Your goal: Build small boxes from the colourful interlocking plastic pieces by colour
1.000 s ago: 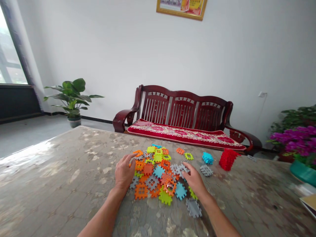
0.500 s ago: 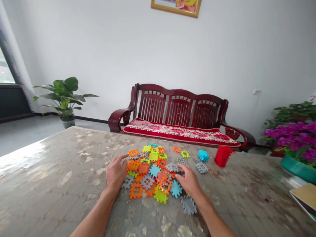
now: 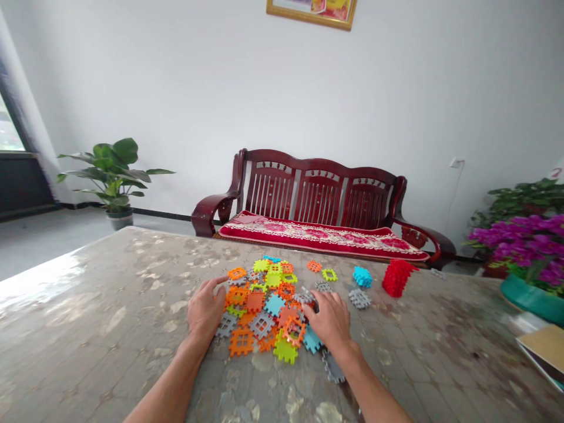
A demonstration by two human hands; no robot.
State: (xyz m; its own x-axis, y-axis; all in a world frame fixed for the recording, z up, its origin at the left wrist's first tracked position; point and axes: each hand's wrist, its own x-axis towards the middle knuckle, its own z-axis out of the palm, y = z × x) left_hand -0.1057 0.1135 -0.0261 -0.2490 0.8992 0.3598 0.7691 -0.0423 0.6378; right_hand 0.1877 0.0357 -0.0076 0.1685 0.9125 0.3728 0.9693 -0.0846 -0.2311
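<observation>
The left hand [image 3: 205, 308] lies palm down with fingers loosely spread, its tips touching the nine o'clock edge of the pile of tiles [image 3: 264, 296] in the middle of the counter [image 3: 88, 329]. The right hand [image 3: 329, 320] covers the pile's four o'clock side, fingers curled over the pieces; whether it pinches one cannot be told. The tiles look light, thin and stiff, with notched edges likely to snag on neighbours, so an outer edge seems the best hold. A loose grey tile [image 3: 360, 298], a blue block [image 3: 362, 277] and a red tower [image 3: 396, 277] sit at two o'clock, apart from the pile; a bench [image 3: 317, 205] stands beyond at twelve.
</observation>
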